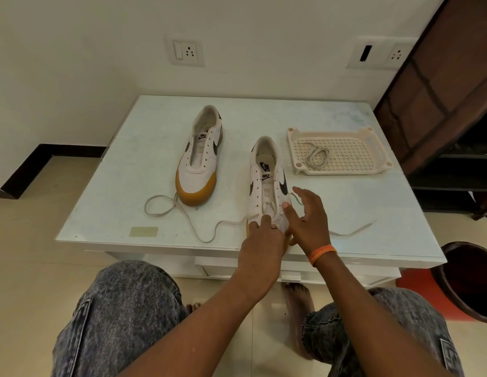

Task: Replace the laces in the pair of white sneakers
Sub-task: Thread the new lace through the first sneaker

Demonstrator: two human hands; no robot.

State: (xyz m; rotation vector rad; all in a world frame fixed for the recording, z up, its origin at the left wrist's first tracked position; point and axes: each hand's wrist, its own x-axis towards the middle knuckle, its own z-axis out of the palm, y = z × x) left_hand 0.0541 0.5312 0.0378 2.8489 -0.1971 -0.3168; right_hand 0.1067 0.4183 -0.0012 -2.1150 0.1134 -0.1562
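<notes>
Two white sneakers with tan toes and black logos lie on a pale table [133, 170]. The left sneaker [200, 156] has bare eyelets. The right sneaker [268, 183] has a whitish lace [180, 210] through its lowest eyelets, one end trailing in loops to the left, the other end [356, 231] to the right. My left hand [261, 238] rests on the toe of the right sneaker, fingers lying over it. My right hand [307, 216] hovers beside that shoe with fingers spread, thumb touching its side. A second coiled lace [317, 157] lies in the tray.
A cream perforated plastic tray [372, 148] sits at the table's back right. A small tan label [143, 231] is stuck near the front left edge. A dark bin on a red base [468, 281] stands to the right. Wall sockets and a dark shelf are behind.
</notes>
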